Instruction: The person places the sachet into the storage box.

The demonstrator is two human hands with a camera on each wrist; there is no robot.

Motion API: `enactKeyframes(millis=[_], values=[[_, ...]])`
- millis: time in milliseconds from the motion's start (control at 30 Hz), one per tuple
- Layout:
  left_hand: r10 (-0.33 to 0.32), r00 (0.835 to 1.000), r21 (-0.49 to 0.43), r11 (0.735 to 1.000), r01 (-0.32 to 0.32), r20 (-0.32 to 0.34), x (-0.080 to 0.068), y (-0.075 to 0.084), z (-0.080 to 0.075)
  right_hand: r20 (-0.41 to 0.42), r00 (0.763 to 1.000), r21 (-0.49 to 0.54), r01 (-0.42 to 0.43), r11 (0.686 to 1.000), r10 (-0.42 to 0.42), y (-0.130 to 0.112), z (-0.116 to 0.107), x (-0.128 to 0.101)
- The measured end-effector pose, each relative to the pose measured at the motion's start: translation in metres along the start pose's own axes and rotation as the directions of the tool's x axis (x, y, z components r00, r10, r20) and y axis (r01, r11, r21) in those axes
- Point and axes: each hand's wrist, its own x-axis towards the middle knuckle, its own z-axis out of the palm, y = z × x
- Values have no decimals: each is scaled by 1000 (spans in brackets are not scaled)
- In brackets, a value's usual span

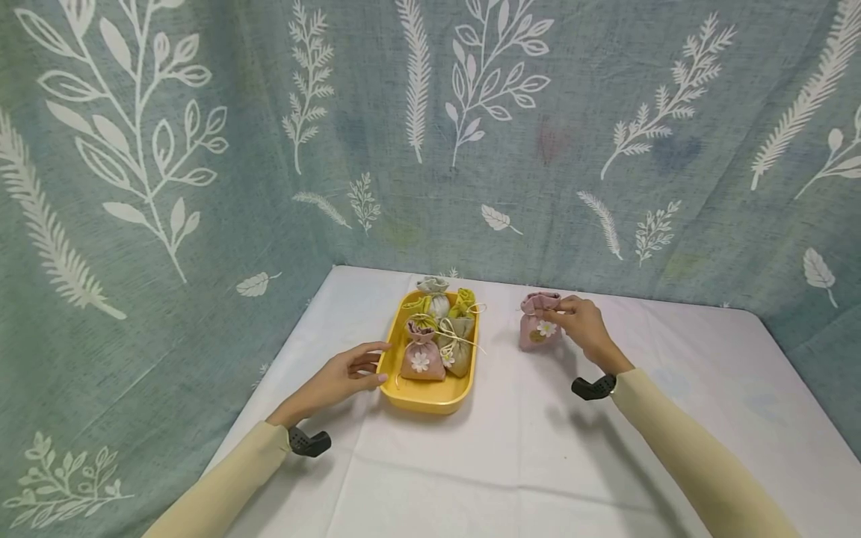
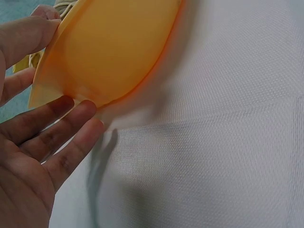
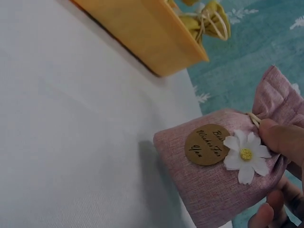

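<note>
Pink pouch (image 1: pixel 538 323) stands upright on the white cloth (image 1: pixel 538 448), right of centre in the head view and apart from the yellow tray (image 1: pixel 430 394), which sits at frame centre. The right hand (image 1: pixel 584 326) is on it — fingers pinched at the gathered neck, just where the string ties it, so the pouch lies directly under and left of the grip, its long axis running up and down. In the right wrist view the pouch (image 3: pixel 228 166) fills the lower right, with a fingertip (image 3: pixel 280 137) pressed at the neck and the tray's corner (image 3: pixel 156 45) off to the upper left, bare cloth between them. The left hand (image 1: pixel 343 377) is the farther one: it rests against the tray's near left rim with fingers straight and relaxed, holding nothing. The left wrist view shows those fingers (image 2: pixel 61 137) touching the tray's wall (image 2: pixel 109 52).

The pouch is coarse pink fabric, plump at the base and flared above the tie. On its front are a round brown tag with script lettering and a white daisy (image 3: pixel 246 156) with a yellow centre. The tray holds more pouches — pink, green, grey and white (image 1: pixel 440 329) — packed close together.
</note>
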Motion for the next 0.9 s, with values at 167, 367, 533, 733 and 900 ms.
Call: enactKeyframes(millis=[167, 367, 533, 733, 900], values=[[1, 1000, -1, 1000, -1, 2, 0, 0, 0, 1, 1000, 10, 12, 1000, -12, -12, 0, -9], [-7, 1000, 0, 1000, 7, 7, 1, -1, 0, -2, 999, 70, 37, 997, -37, -31, 3, -22], [-3, 1000, -6, 1000, 3, 7, 1, -2, 0, -6, 998, 105, 56, 993, -56, -45, 8, -29], [-4, 1000, 1, 1000, 4, 3, 1, -3, 0, 3, 997, 137, 72, 988, -73, -61, 16, -35], [-5, 1000, 1, 1000, 5, 1, 1, -2, 0, 21, 995, 154, 90, 984, -94, -70, 21, -39]])
